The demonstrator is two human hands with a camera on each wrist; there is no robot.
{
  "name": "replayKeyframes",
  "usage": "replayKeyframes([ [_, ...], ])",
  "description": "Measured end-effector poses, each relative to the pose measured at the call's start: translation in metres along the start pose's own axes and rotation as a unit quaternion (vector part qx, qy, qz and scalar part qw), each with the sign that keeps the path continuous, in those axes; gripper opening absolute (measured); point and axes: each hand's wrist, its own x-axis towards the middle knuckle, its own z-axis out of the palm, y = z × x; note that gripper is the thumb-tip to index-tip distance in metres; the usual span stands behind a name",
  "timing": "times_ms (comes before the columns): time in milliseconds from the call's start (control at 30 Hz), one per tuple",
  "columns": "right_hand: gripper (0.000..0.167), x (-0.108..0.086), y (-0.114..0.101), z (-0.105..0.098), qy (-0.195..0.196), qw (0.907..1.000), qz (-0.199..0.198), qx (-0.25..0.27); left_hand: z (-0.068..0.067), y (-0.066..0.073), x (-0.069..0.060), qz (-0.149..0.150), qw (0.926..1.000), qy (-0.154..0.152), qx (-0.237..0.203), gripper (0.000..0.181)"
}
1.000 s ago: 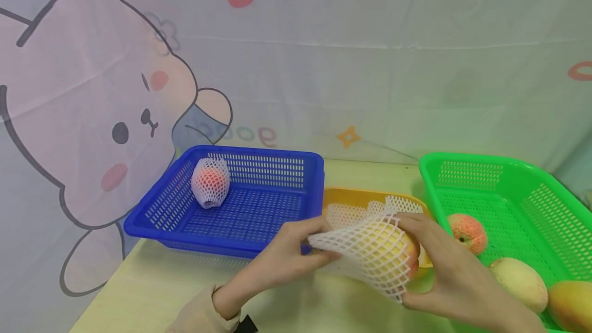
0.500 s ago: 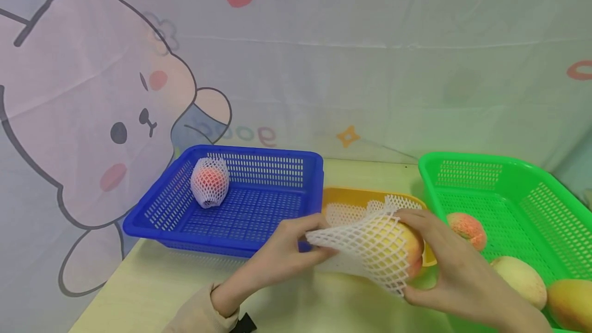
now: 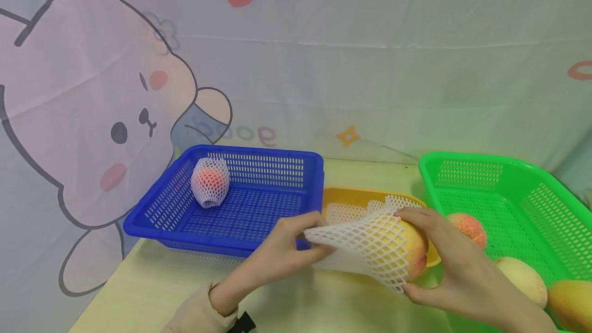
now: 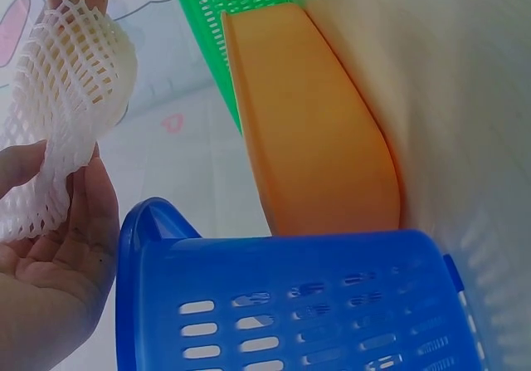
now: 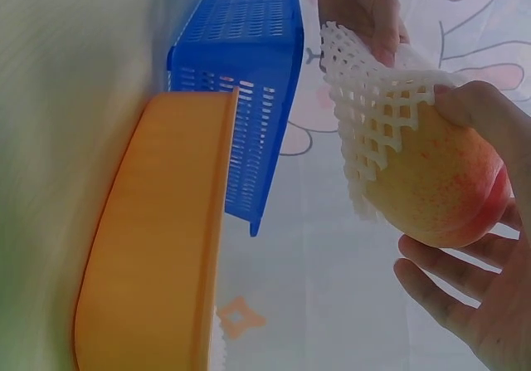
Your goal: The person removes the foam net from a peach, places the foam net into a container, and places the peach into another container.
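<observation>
A white foam fruit net (image 3: 344, 240) is drawn partly over a yellow-red peach (image 3: 416, 256). My left hand (image 3: 282, 251) pinches the net's narrow, gathered end between thumb and fingers. On the other side, my right hand (image 3: 467, 271) holds the peach, with thumb and fingers at the net's open edge. The right wrist view shows the red, creased end of the peach (image 5: 448, 180) bare outside the mesh. Both hands are raised in front of a yellow tray (image 3: 356, 197), where more white foam nets (image 3: 342, 213) lie, partly hidden by the held net.
A blue basket (image 3: 222, 243) at left contains a netted red fruit (image 3: 210, 181). In the green basket (image 3: 490, 194) at right are a reddish peach (image 3: 469, 230), a pale peach (image 3: 522, 279) and a yellow-brown fruit (image 3: 571, 302). A printed cloth (image 3: 370, 66) hangs behind the table (image 3: 152, 292).
My right hand and the peach have shifted slightly right, and more of the peach shows past the net's edge. The left hand has drawn the net's end slightly left.
</observation>
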Motion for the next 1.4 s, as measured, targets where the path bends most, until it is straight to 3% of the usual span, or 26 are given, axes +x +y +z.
replayKeyframes([
  [533,0.073,0.0032,-0.002,-0.0033,0.002,1.0,0.002,0.005,-0.0022,0.0002,-0.0003,0.001,0.9999,0.01,0.004,0.01],
  [1067,0.079,0.0017,-0.0001,-0.0068,0.011,0.9998,0.004,-0.017,-0.0058,0.0049,0.0002,-0.032,0.9994,0.014,0.003,0.011],
  [1400,0.079,0.0029,0.001,-0.0086,0.023,0.9994,0.001,-0.026,-0.006,0.004,0.0007,-0.036,0.9991,0.022,0.003,0.011],
])
